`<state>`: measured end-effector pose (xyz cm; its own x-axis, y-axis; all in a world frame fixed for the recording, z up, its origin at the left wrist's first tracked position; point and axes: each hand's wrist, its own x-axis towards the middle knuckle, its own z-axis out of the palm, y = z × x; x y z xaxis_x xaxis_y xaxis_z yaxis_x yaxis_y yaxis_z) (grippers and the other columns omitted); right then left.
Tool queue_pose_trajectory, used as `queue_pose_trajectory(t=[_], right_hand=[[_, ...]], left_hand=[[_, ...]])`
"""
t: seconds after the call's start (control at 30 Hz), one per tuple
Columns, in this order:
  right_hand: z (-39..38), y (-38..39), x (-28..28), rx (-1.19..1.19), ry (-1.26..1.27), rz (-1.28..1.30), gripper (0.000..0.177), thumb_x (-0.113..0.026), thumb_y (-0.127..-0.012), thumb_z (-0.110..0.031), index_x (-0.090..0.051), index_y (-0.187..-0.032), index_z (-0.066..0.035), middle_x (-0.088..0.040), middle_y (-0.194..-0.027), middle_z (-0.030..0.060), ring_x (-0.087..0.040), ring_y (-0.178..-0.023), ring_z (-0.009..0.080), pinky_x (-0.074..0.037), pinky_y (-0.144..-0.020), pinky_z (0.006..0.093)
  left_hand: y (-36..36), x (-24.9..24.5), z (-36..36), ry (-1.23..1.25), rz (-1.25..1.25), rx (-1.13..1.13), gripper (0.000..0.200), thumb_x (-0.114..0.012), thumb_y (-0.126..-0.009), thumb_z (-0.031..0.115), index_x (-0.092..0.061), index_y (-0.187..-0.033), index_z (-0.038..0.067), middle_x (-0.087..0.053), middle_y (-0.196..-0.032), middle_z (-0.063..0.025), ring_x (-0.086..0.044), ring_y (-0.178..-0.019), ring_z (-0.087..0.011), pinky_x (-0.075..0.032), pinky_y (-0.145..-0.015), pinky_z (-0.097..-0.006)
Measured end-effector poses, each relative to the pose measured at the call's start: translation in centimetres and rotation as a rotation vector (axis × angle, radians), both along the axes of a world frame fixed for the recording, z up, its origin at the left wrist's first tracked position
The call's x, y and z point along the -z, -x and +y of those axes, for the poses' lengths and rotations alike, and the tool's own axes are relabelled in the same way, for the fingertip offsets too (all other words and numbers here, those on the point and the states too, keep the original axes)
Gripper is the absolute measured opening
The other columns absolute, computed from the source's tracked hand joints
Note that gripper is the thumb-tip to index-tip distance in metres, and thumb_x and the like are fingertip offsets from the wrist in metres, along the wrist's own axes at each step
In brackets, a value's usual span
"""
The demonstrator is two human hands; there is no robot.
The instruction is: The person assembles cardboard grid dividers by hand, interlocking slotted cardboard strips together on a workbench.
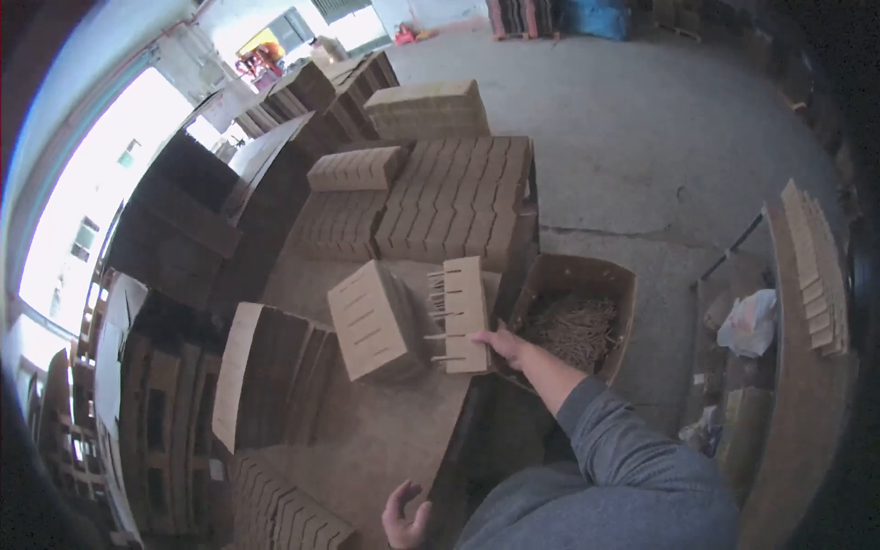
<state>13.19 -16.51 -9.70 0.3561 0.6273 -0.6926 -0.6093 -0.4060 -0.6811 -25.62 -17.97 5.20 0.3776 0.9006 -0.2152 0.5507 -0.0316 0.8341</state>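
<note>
A slotted cardboard piece (466, 307) stands near the table's right edge, with thin strips sticking out of its left side. My right hand (501, 344) grips its lower right edge, thumb on the face. Left of it, a tilted stack of slotted cardboard (368, 321) rests on the table (394, 422). My left hand (404, 518) is low in the view, over the table's near edge, fingers curved and apart, holding nothing. Beside the table, a large cardboard box (627, 298) holds many small cardboard scraps (573, 328).
More cardboard stacks lie on the table at the back (454, 197), left (266, 376) and near edge (284, 509). Pallets (165, 403) stand at the far left. On the right are a white plastic bag (749, 323) and a shelf with cardboard strips (814, 270).
</note>
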Motion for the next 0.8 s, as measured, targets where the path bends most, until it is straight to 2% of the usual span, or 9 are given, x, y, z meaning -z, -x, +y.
queue_pose_trajectory(t=[0.1,0.27,0.3,0.4,0.47,0.5,0.63,0.7,0.8], right_hand=[[-1.9,-1.2,-0.4,-0.106,-0.145,0.044,0.104,-0.076,-0.073,-0.049,-0.017,-0.148,-0.008,-0.034,-0.147,0.0173,-0.032,-0.139,0.0333,-0.022,-0.115,0.0532],[-6.7,-5.7,-0.1,-0.260,-0.100,-0.094,0.122,-0.076,-0.065,-0.057,-0.005,-0.151,-0.007,-0.028,-0.148,0.0203,-0.031,-0.139,0.0364,-0.026,-0.115,0.0531],[-8.0,-6.7,-1.6,-0.302,-0.118,-0.169,0.120,-0.075,-0.068,-0.058,-0.003,-0.150,-0.008,-0.025,-0.149,0.0204,-0.029,-0.140,0.0363,-0.024,-0.115,0.0545],[-11.6,-9.4,-6.7,-0.458,0.100,-0.528,0.122,-0.081,-0.071,-0.048,0.003,-0.152,-0.012,-0.015,-0.151,0.0241,-0.024,-0.140,0.0416,-0.023,-0.117,0.0541],[-13.2,-10.6,-9.3,-0.660,0.314,-0.958,0.123,-0.082,-0.070,-0.050,0.002,-0.153,-0.015,-0.017,-0.150,0.0221,-0.025,-0.138,0.0398,-0.024,-0.117,0.0491],[-13.8,-11.0,-10.2,-0.710,0.378,-1.069,0.123,-0.082,-0.069,-0.050,0.001,-0.153,-0.016,-0.017,-0.149,0.0217,-0.025,-0.138,0.0393,-0.024,-0.117,0.0479],[-15.4,-11.9,-13.0,-1.053,0.493,-1.440,0.118,-0.080,-0.076,-0.048,0.002,-0.154,-0.015,-0.016,-0.153,0.0255,-0.020,-0.144,0.0411,-0.015,-0.119,0.0517],[-15.3,-11.7,-13.9,-1.097,0.551,-1.519,0.116,-0.082,-0.075,-0.046,-0.002,-0.155,-0.016,-0.020,-0.152,0.0228,-0.023,-0.143,0.0396,-0.017,-0.119,0.0500],[-14.9,-11.1,-15.4,-1.266,0.636,-1.598,0.107,-0.077,-0.079,-0.049,-0.011,-0.154,-0.012,-0.023,-0.153,0.0231,-0.025,-0.142,0.0390,-0.018,-0.119,0.0495]], left_hand=[[-4.4,-1.3,-1.9,0.052,0.147,0.081,0.049,-0.072,-0.081,0.030,-0.063,-0.120,0.002,-0.069,-0.113,-0.0150,-0.066,-0.103,-0.0293,-0.055,-0.091,-0.0421],[-10.7,-0.5,-2.1,0.030,0.148,0.180,0.050,-0.075,-0.081,0.032,-0.062,-0.120,0.003,-0.068,-0.112,-0.0161,-0.066,-0.102,-0.0315,-0.055,-0.091,-0.0442],[-12.0,0.1,-1.7,-0.011,0.144,0.260,0.046,-0.076,-0.080,0.029,-0.063,-0.117,0.004,-0.068,-0.112,-0.0160,-0.065,-0.102,-0.0315,-0.054,-0.092,-0.0435],[-16.4,1.6,-0.3,-0.249,0.089,0.526,0.059,-0.079,-0.075,0.039,-0.061,-0.122,0.007,-0.062,-0.114,-0.0145,-0.062,-0.103,-0.0308,-0.052,-0.087,-0.0419],[-20.9,1.5,0.3,-0.548,0.002,0.743,0.068,-0.079,-0.075,0.042,-0.058,-0.128,0.005,-0.058,-0.120,-0.0188,-0.059,-0.108,-0.0334,-0.050,-0.090,-0.0437],[-23.2,1.6,0.5,-0.622,-0.031,0.795,0.071,-0.079,-0.075,0.043,-0.057,-0.130,0.005,-0.057,-0.122,-0.0199,-0.058,-0.110,-0.0341,-0.050,-0.091,-0.0441],[-33.1,2.4,0.9,-0.991,0.080,1.175,0.107,-0.083,-0.064,0.052,-0.031,-0.149,0.010,-0.034,-0.146,-0.0258,-0.034,-0.136,-0.0443,-0.031,-0.109,-0.0582],[-37.2,3.3,0.8,-1.062,0.400,1.297,0.129,-0.084,-0.056,0.063,-0.018,-0.152,0.007,-0.018,-0.154,-0.0281,-0.019,-0.143,-0.0462,-0.015,-0.115,-0.0608],[-40.3,4.6,1.1,-1.098,0.616,1.374,0.145,-0.081,-0.048,0.073,-0.009,-0.153,0.004,-0.009,-0.157,-0.0301,-0.007,-0.145,-0.0492,-0.006,-0.116,-0.0658]])
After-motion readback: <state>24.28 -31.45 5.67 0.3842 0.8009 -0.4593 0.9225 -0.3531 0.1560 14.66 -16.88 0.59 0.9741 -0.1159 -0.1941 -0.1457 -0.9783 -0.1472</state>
